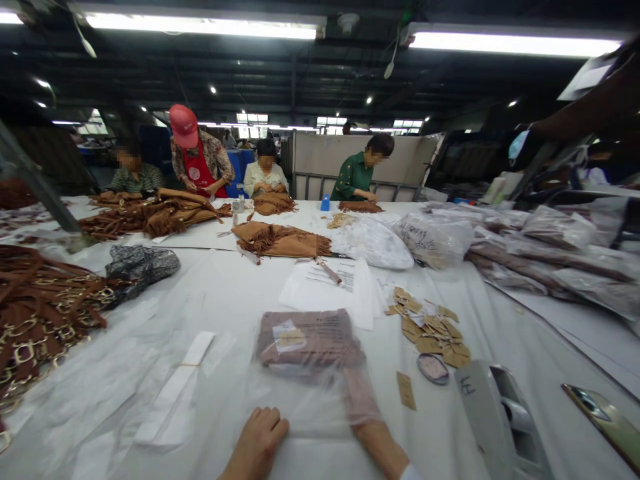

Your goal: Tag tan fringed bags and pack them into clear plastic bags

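A clear plastic bag lies flat before me, its mouth toward me. Inside it is a folded brown leather-like piece with a white label and a tan tag on top. My left hand is closed with curled fingers at the left of the bag's near edge, on the clear film. Through the mouth, my right hand reaches into the bag along its right side, up to the right end of the brown piece. Film and the brown piece hide its fingertips.
Tan tags, a small round dish, a grey tape dispenser and a phone lie right. Banded white strips and brown straps with buckles lie left. Bagged goods fill the far right. Several co-workers handle brown pieces opposite.
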The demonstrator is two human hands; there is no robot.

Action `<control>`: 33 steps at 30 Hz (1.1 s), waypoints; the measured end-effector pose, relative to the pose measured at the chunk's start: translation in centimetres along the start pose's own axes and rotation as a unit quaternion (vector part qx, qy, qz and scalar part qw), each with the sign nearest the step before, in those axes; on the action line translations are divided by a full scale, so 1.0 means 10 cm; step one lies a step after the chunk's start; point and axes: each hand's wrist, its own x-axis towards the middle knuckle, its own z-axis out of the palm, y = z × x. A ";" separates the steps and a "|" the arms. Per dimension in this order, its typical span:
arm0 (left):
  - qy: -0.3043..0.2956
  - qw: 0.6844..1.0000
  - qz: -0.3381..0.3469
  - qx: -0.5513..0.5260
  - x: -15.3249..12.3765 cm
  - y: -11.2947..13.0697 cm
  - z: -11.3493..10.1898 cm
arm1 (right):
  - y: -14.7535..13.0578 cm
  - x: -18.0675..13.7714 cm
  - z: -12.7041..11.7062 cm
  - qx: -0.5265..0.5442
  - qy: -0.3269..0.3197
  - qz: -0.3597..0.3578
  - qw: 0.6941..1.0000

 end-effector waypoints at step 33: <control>-0.198 0.973 0.114 -0.034 2.04 0.54 0.38 | -0.22 -0.87 -0.69 -0.025 0.039 0.136 0.990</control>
